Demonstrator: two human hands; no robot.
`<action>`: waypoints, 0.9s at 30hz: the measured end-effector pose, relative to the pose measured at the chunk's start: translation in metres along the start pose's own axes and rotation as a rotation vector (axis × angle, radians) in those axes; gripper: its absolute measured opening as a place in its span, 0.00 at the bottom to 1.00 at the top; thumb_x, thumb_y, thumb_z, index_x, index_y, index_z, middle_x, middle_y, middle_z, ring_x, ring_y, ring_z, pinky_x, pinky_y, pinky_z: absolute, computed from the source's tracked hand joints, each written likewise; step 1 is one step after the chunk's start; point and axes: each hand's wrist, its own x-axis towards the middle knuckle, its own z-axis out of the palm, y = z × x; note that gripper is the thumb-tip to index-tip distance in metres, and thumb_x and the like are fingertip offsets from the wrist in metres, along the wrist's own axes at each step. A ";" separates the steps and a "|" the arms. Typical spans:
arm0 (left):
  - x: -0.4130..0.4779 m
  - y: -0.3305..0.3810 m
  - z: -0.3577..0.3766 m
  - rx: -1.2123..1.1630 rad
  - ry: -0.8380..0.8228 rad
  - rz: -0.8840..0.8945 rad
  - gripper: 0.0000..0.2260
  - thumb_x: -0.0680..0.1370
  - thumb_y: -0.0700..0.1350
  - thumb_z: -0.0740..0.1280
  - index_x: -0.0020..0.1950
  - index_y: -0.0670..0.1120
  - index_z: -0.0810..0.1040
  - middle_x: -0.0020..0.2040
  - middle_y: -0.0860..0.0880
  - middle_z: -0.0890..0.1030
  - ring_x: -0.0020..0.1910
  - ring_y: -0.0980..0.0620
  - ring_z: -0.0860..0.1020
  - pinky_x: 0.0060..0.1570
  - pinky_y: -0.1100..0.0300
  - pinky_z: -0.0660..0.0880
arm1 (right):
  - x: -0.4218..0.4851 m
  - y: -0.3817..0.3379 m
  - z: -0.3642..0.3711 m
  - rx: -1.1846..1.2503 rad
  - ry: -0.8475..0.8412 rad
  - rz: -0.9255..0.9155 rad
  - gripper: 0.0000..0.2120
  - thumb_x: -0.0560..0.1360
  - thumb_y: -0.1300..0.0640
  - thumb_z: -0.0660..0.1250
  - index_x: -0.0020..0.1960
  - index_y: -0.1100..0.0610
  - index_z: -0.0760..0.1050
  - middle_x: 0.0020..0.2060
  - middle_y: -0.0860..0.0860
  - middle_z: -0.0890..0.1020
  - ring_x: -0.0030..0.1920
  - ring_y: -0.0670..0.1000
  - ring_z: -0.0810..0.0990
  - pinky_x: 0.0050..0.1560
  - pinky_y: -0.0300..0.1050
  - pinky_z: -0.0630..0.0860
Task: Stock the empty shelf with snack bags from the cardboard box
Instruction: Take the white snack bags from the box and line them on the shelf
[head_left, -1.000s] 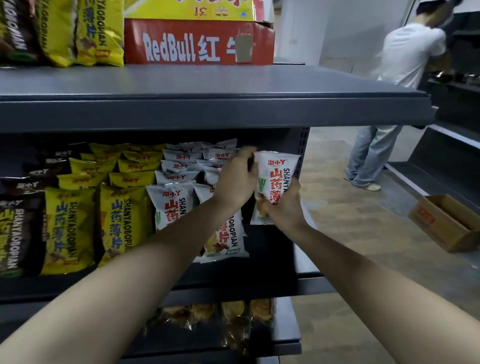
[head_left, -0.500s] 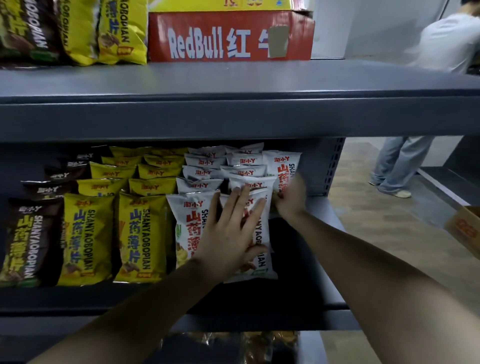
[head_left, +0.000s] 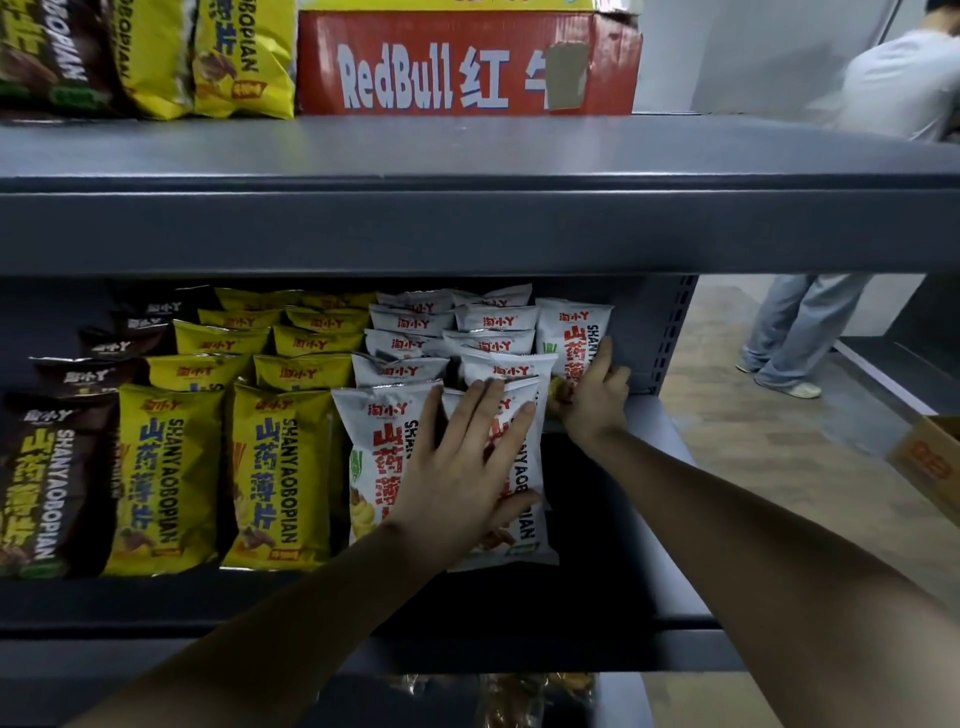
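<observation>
Nearest, 2 bare forearms reach in over the front lip of a dark grey metal shelf (head_left: 467, 649). Below that lip, clear packets (head_left: 519, 696) of something golden lie on a lower level, too dim to tell more.

The left hand (head_left: 462, 467) lies flat with spread, straight fingers on the front white bag (head_left: 519, 535), which stands at the right end of the front row. The bag is white foil with red characters and the word SHANYAOBOPIAN down its side. Left of it stand yellow bags (head_left: 166, 478) with blue characters, then dark brown bags (head_left: 36, 483), each kind in rows running back.

Farther in, the right hand (head_left: 592, 400) grips the lower edge of an upright white bag (head_left: 571, 332), thumb raised along its side. This bag stands alone at the back right corner of the shelf, just beside the perforated upright (head_left: 670, 332). The hands are apart.

Above, the upper shelf (head_left: 467, 228) carries more yellow and brown bags and a red RedBull carton (head_left: 457, 67). Beyond the shelf's right end lie a wood-pattern floor (head_left: 753, 457), an open cardboard box (head_left: 930, 462) cut by the frame edge, and another person (head_left: 800, 332) in pale jeans.
</observation>
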 end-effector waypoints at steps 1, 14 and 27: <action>-0.001 -0.001 0.000 0.000 -0.002 0.012 0.36 0.74 0.68 0.55 0.74 0.46 0.64 0.71 0.37 0.68 0.71 0.39 0.66 0.66 0.36 0.63 | -0.004 0.002 -0.002 -0.134 0.013 -0.058 0.55 0.68 0.51 0.75 0.78 0.57 0.38 0.72 0.63 0.54 0.72 0.64 0.57 0.71 0.57 0.59; -0.008 -0.011 0.004 0.013 -0.066 0.148 0.46 0.67 0.77 0.53 0.77 0.51 0.56 0.75 0.35 0.59 0.74 0.36 0.60 0.67 0.34 0.60 | 0.010 -0.004 -0.012 -0.953 -0.118 -0.466 0.40 0.71 0.59 0.70 0.77 0.55 0.52 0.75 0.57 0.32 0.76 0.62 0.35 0.75 0.64 0.47; -0.016 -0.007 -0.008 0.089 -0.066 0.219 0.46 0.66 0.71 0.62 0.78 0.53 0.52 0.76 0.36 0.54 0.74 0.34 0.57 0.64 0.29 0.60 | -0.012 0.008 -0.039 -0.966 -0.136 -0.604 0.37 0.75 0.47 0.66 0.78 0.49 0.50 0.78 0.55 0.43 0.77 0.59 0.44 0.71 0.68 0.52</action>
